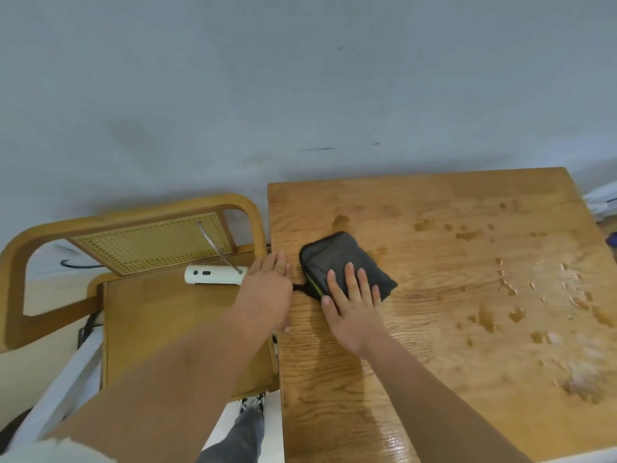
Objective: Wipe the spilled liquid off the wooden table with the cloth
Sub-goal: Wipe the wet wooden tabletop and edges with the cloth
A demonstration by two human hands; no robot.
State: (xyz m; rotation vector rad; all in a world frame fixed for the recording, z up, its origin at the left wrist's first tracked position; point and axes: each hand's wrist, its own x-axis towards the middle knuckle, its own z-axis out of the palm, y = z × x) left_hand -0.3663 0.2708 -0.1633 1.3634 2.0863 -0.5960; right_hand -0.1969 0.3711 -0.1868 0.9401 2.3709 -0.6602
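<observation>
1. Wooden table [350,379]: square top with pronounced grain, set against a grey wall.
2. Spilled liquid [485,317]: scattered drops and small pools, mostly over the right half of the top, with one patch near the far edge just beyond the cloth. None of the right-hand pools looks wiped yet.
3. Cloth [334,252]: dark grey, folded into a compact pad with a green edge strip. It lies flat on the left part of the table, well apart from the main spill.
4. Right hand [350,302]: palm down on the near half of the cloth, fingers straight and spread. It presses the cloth and does not grasp it.
5. Left hand [267,289]: flat, fingers extended, resting at the table's left edge. It holds nothing and appears to brace.
6. Wooden chair [133,208]: cane-panel back, standing just left of the table.
7. White cylindrical device [213,275]: lies on the chair seat, partly hidden by the left hand.
8. Step in hand, as judged: early wiping, with the cloth pressed down at the left of the top.
9. Next move, as judged: slide the pressed cloth rightward across the pools with steady downward pressure and overlapping passes, keeping the pad folded.
</observation>
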